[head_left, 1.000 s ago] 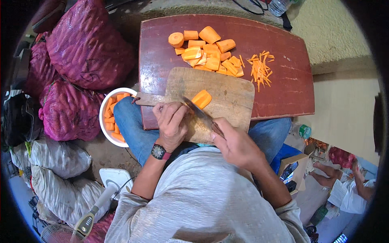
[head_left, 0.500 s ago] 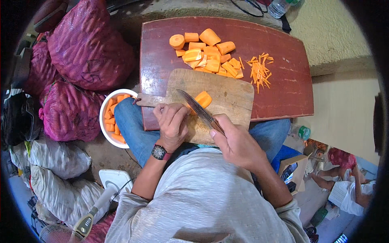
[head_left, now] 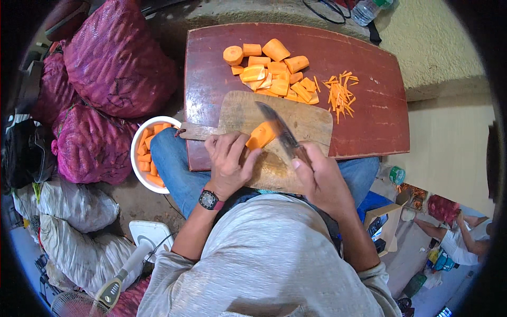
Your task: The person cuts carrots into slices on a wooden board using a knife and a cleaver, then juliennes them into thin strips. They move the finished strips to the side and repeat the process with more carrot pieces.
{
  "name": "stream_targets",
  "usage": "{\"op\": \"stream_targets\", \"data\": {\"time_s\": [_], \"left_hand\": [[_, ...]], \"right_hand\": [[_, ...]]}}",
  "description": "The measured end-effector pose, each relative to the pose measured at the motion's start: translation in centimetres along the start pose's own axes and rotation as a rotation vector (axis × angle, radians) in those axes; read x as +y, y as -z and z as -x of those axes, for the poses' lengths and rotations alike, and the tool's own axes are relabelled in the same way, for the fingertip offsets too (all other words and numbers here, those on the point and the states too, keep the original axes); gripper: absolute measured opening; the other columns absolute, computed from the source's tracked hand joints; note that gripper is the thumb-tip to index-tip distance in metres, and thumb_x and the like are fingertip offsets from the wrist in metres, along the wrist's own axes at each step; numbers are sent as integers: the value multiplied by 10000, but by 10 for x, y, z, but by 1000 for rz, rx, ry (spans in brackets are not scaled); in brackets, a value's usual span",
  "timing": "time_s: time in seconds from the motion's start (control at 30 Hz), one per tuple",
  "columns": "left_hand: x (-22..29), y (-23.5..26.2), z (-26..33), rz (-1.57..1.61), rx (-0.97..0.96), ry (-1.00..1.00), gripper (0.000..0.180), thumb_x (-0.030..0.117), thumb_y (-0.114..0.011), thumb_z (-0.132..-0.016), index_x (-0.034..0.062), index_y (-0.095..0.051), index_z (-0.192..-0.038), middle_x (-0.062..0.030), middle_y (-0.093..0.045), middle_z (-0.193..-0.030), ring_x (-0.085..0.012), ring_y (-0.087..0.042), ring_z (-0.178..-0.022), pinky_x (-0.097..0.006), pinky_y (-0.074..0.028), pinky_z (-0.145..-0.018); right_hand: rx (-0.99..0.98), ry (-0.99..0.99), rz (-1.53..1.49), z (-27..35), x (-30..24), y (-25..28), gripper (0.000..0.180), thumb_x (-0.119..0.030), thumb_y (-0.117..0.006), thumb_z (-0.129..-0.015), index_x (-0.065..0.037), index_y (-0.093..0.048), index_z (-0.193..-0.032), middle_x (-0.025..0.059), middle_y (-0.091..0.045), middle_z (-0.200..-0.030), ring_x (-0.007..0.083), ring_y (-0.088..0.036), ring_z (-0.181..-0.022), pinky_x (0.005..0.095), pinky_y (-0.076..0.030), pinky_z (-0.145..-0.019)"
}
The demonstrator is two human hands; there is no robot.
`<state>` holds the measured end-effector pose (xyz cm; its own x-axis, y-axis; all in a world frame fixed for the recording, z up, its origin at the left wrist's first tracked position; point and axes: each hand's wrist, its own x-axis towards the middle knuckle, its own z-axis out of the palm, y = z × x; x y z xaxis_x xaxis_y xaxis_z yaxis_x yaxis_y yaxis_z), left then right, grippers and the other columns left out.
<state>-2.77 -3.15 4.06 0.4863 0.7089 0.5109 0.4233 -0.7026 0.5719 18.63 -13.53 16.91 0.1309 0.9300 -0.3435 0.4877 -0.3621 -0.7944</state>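
My right hand (head_left: 325, 182) is closed around the dark handle of a knife (head_left: 280, 129). The blade, slightly blurred, is raised over the wooden cutting board (head_left: 311, 124) and points up and to the left. A peeled orange carrot piece (head_left: 261, 135) lies on the board, left of the blade. Next to it my left hand (head_left: 231, 158) rests on the board's near left part, thumb spread away from the fingers and nothing gripped. Beyond the board, carrot chunks and slices (head_left: 277, 68) are heaped on the red tabletop (head_left: 364, 127). Thin carrot sticks (head_left: 340, 95) form a small pile to their right.
A white tub (head_left: 134, 161) of carrot pieces stands by my left knee. Pink mesh sacks (head_left: 119, 58) and whitish sacks (head_left: 87, 259) fill the left side, with a fan (head_left: 108, 293) at lower left. An open cardboard box (head_left: 388, 222) and another person (head_left: 465, 238) are at right.
The knife has lifted off the carrot and moved right with my right hand. My left thumb has spread and that hand has let go of the carrot, which now shows more fully.
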Motion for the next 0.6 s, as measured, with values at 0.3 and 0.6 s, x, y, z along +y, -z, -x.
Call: {"op": "stream_targets", "data": {"time_s": [0.3,0.6], "left_hand": [[-3,2,-1,-52,-145,-12,447,149,-928,-836,50,-729,-1225,-107,-737,-1147,-308,-682,-1076,-475,-419,-1021],[2,42,-11,-60,-101,8,406,136,-934,-845,20,-731,-1177,-132,-748,-1099,-326,-697,-1021,-467,-466,-984]], "right_hand": [[-9,-96,216,28,31,7,262,-223,-632,-1106,-18,-582,-1261,273,-755,-995,491,-759,-954,547,-587,-797],[-97,-78,240,35,25,6,273,-198,-708,-1046,-22,-655,-1248,253,-757,-994,473,-758,-948,516,-581,-788]]}}
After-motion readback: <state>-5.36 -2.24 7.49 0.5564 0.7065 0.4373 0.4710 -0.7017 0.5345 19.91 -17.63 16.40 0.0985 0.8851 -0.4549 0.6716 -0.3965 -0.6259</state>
